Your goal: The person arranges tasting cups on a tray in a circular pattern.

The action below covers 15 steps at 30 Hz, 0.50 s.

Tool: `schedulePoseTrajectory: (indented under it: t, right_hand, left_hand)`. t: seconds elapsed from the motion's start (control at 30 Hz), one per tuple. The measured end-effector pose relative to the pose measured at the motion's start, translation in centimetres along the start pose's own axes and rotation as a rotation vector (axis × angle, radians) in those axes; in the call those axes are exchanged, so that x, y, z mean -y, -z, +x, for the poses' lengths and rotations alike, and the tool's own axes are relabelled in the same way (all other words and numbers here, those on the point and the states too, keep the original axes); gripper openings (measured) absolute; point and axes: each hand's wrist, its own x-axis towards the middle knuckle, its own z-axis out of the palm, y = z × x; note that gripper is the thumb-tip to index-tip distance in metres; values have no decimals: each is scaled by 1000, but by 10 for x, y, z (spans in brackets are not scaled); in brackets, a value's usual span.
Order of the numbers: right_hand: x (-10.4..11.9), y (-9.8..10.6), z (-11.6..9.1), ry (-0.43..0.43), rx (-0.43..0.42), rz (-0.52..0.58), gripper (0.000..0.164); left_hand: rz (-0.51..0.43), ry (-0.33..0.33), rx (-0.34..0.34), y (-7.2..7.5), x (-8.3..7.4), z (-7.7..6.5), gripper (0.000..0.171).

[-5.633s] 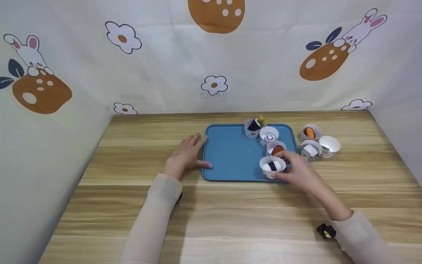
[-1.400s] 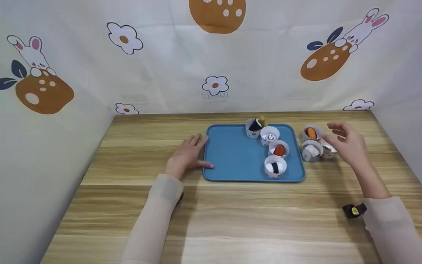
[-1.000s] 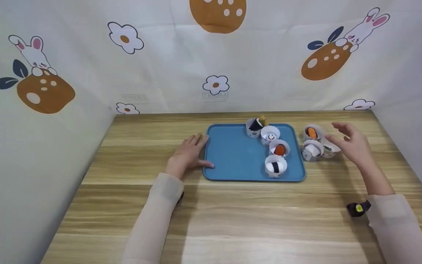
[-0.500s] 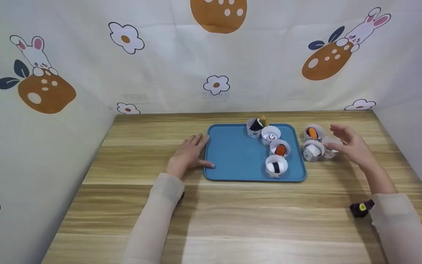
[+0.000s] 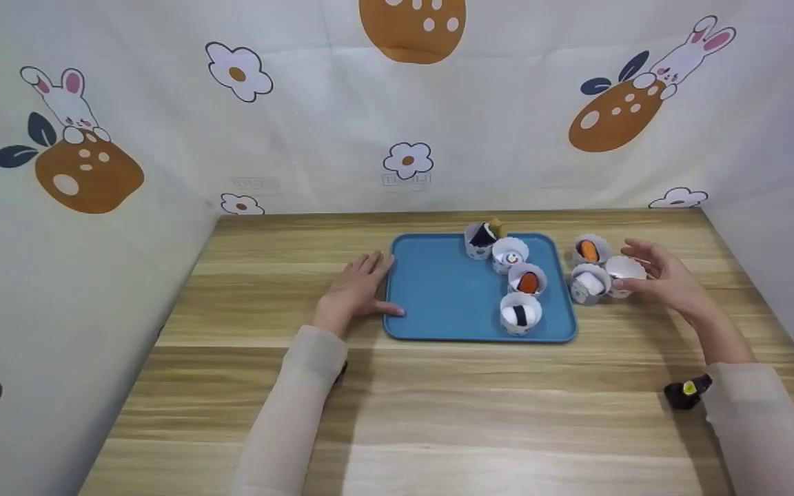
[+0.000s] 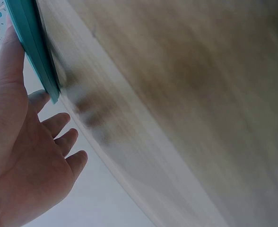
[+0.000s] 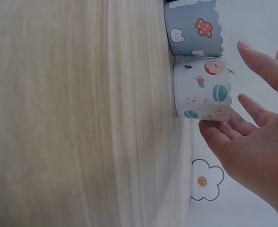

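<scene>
At the left edge of a blue tray my left hand rests with fingers spread, its thumb over the rim. My right hand reaches about a white paper cup to the right of the tray. In the right wrist view, fingertips touch that patterned cup on one side, while the thumb stands apart from it. Beside it are a cup with a white piece and a cup with an orange-topped toy sushi. Whatever lies inside the white cup is hard to make out.
Several paper cups stand along the tray's right part, holding a black-banded sushi, a red-topped sushi, a small white roll and a black-and-white hand roll. A patterned curtain borders the wooden table.
Earlier my right hand was at the black-banded sushi's cup on the tray. It has since moved right and come down around the white cup. My left hand stays at the tray edge.
</scene>
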Motion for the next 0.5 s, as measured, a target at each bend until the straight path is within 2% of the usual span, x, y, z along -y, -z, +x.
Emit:
schedulePoseTrajectory:
  t: [0.27, 0.5]
  right_hand:
    - [-9, 1, 1, -23, 12, -61, 88]
    - [-12, 2, 1, -12, 22, -63, 84]
  left_hand:
    - [2, -6, 0, 1, -1, -1, 107]
    - [5, -5, -6, 0, -1, 1, 108]
